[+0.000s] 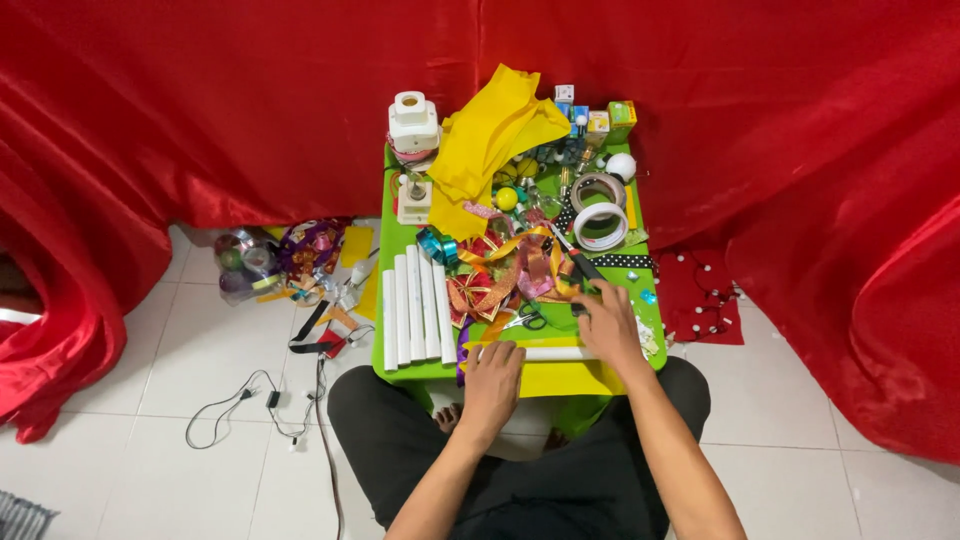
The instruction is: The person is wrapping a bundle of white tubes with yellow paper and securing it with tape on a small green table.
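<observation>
White tube (pixel 545 353) lying flat across a yellow sheet (pixel 560 379) at the near edge of the green table (pixel 392 372), lower middle of the frame. Looks light and stiff, likely rolled paper or thin plastic — smooth, round, prone to rolling and to denting under a hard squeeze. Best taken near both ends with a gentle wrap, or pinned flat against the sheet. Yellow sheet beneath probably thin and floppy, apt to slide or crease with the tube.

Left hand (pixel 493 372) resting palm down over the tube's left end, fingers curled loosely on it — pressing rather than gripping, as far as can be told. Right hand (pixel 607 328) just above the tube's right part, fingers bent and reaching into the ribbon clutter; whether closed on anything cannot be told.

Just beyond, small scissors (pixel 524 320) and a tangle of ribbons (pixel 495 275) in the centre. To the left, a row of white tubes (pixel 415 305) side by side. Upper right, two tape rolls (pixel 599 210); upper centre, folded yellow cloth (pixel 490 140). Red drapery (pixel 200 100) behind, cables (pixel 250 400) on the tiled floor at lower left.
</observation>
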